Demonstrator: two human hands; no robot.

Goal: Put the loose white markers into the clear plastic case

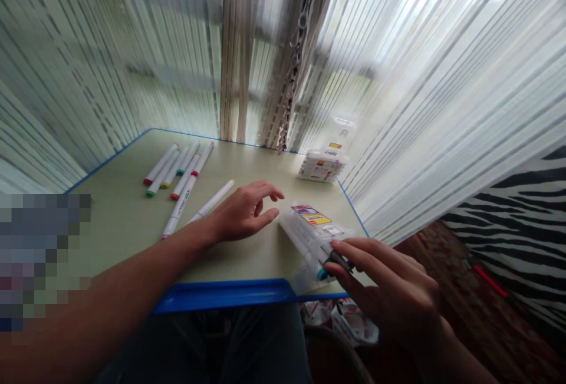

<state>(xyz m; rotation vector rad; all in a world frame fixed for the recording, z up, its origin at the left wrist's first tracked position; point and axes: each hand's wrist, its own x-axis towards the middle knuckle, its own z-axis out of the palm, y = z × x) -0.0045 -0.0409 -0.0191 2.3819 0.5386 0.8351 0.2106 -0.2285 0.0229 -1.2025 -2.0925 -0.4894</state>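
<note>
A clear plastic marker case (315, 232) lies on its side near the right front corner of the small green table (128, 219). My right hand (389, 286) pinches a dark-capped marker (338, 260) at the case's open end, beside a teal-capped one. My left hand (247, 212) hovers just left of the case, fingers loosely spread, holding nothing. Several white markers (179, 170) with coloured caps lie in a loose group at the table's far left, and one more white marker (212, 201) lies near my left wrist.
A second clear case of markers (322, 166) stands at the table's far right corner. Sheer striped curtains surround the table. The table has a blue front lip (221, 295). A zebra-print fabric (513, 219) is at the right, with packets on the floor below.
</note>
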